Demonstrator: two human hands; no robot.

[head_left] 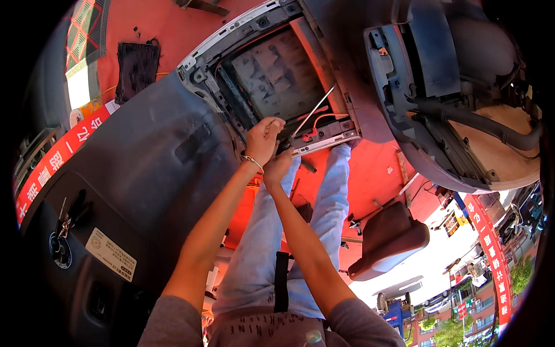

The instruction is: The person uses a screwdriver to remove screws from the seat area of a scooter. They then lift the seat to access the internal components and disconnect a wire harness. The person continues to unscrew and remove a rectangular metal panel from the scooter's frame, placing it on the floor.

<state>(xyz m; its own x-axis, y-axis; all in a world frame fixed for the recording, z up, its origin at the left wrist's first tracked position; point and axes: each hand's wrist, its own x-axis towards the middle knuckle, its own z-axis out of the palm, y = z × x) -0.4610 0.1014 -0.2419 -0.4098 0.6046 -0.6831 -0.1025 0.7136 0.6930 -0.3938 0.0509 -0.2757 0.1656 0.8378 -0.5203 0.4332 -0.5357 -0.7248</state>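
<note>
Both of my hands are close together at the near edge of an open rectangular compartment [272, 69] with a grey metal frame. A screwdriver [315, 110] with a long, thin metal shaft slants up and right over the opening. Its dark handle end lies at my right hand [279, 165], whose fingers are closed around it. My left hand [263, 140] has a bracelet at the wrist and is just left of the handle. Its fingers are curled together, and what they may hold is hidden. A red cable [315, 128] with a red connector lies in the compartment's near right corner.
A large dark body panel [150, 150] curves along the left, with keys [65, 222] in a lock. To the right stands a dark housing [428, 104] with a thick black tube. A brown seat cushion [387, 240] and tools lie on the red floor [370, 168].
</note>
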